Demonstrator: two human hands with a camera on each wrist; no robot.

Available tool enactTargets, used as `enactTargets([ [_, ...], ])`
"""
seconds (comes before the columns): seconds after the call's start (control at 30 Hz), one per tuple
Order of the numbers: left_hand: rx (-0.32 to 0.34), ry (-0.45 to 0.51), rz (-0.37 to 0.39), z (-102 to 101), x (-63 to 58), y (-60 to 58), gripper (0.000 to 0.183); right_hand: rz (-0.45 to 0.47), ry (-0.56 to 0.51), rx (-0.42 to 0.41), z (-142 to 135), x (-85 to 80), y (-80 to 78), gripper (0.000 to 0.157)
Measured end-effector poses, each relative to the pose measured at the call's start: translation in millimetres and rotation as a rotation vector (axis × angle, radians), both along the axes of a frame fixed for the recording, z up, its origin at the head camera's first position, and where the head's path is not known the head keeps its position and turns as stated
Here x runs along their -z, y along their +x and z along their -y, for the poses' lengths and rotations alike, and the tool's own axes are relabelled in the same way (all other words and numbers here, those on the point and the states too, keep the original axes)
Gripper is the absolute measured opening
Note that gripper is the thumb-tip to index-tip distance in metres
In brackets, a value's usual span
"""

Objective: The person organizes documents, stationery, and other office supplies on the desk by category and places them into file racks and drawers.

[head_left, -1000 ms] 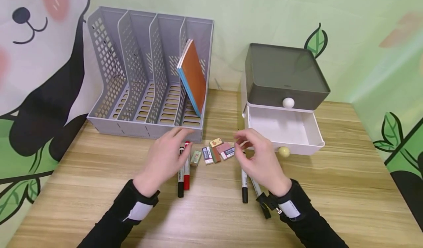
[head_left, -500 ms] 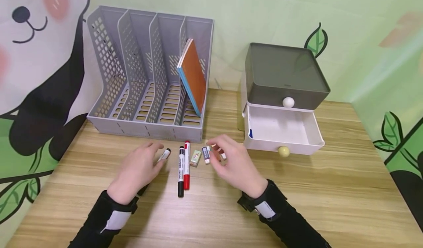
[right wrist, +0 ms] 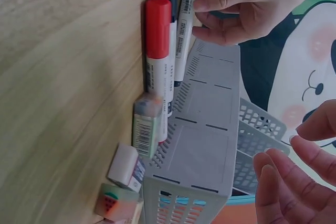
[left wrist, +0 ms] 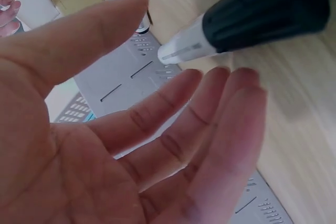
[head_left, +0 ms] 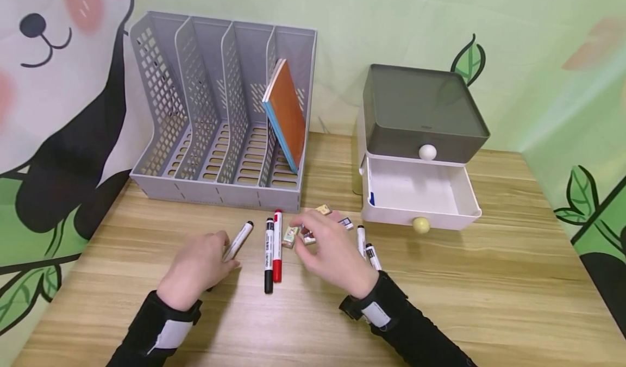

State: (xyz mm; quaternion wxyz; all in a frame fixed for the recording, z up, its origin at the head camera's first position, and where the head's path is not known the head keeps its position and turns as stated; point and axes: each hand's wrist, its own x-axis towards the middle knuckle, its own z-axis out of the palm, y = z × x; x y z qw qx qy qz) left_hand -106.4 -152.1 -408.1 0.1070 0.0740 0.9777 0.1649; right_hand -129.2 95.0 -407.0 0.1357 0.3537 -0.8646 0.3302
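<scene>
My left hand (head_left: 195,263) is low over the table at the left, beside a black-capped white marker (head_left: 238,241). In the left wrist view its thumb and fingers are apart, and the marker's black cap (left wrist: 262,11) lies beyond the fingertips. My right hand (head_left: 337,253) hovers over a group of small erasers, its fingers loosely bent with nothing between them. It partly covers them; a green eraser (head_left: 290,236), a yellow one (head_left: 323,209) and a blue-and-white one (head_left: 346,223) show around it. Between the hands lie a black marker (head_left: 268,255) and a red marker (head_left: 277,247), side by side.
Two more markers, one white (head_left: 361,240) and one beside it (head_left: 373,256), lie by my right wrist. Behind stands a grey file rack (head_left: 205,190) with an orange-and-blue notebook (head_left: 287,117). At right, a drawer box (head_left: 425,100) has its lower white drawer (head_left: 415,213) pulled out.
My left hand has moved left from the black and red markers to the marker at the left. My right hand has moved left from the right-hand markers to over the erasers.
</scene>
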Motion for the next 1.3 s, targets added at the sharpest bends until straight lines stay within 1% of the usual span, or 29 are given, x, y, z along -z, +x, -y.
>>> enactTargets([
  [0.23, -0.035, 0.005, 0.058, 2, 7.2, 2.2, 0.026, 0.039, 0.002, 0.001, -2, 2.9, 0.6, 0.021],
  [0.33, -0.050, 0.005, 0.067, 2, 9.3, 2.5, 0.022, 0.053, 0.004, 0.005, -3, 3.5, 1.0, 0.022],
  [0.5, -0.058, 0.013, 0.064, 2, 9.9, 3.3, 0.015, 0.066, -0.004, 0.002, -3, 5.6, 1.0, 0.022],
  [0.77, -0.054, 0.022, 0.052, 3, 9.8, 5.1, 0.014, 0.079, -0.014, 0.010, -6, 8.1, 1.5, 0.021],
  [0.9, -0.044, 0.051, -0.002, 0, 7.7, 5.7, 0.018, 0.073, -0.016, 0.030, -9, 8.1, 1.9, 0.019],
  [1.0, -0.030, 0.093, -0.068, -6, 4.6, 4.9, 0.020, 0.104, -0.050, 0.038, -14, 8.4, 1.8, 0.018],
  [1.13, 0.004, 0.182, -0.133, -19, -0.5, 1.3, 0.021, 0.203, -0.159, 0.049, -21, 8.3, 0.7, 0.020],
  [1.23, 0.039, 0.269, -0.168, -32, -3.0, -2.6, 0.021, 0.259, -0.257, 0.066, -26, 8.3, -1.1, 0.023],
  [1.27, 0.054, 0.304, -0.181, -37, -3.3, -4.1, 0.021, 0.275, -0.285, 0.074, -27, 4.4, -0.1, 0.024],
  [1.3, 0.071, 0.349, -0.195, -42, -3.1, -5.7, 0.021, 0.290, -0.311, 0.081, -28, 4.0, -0.5, 0.025],
])
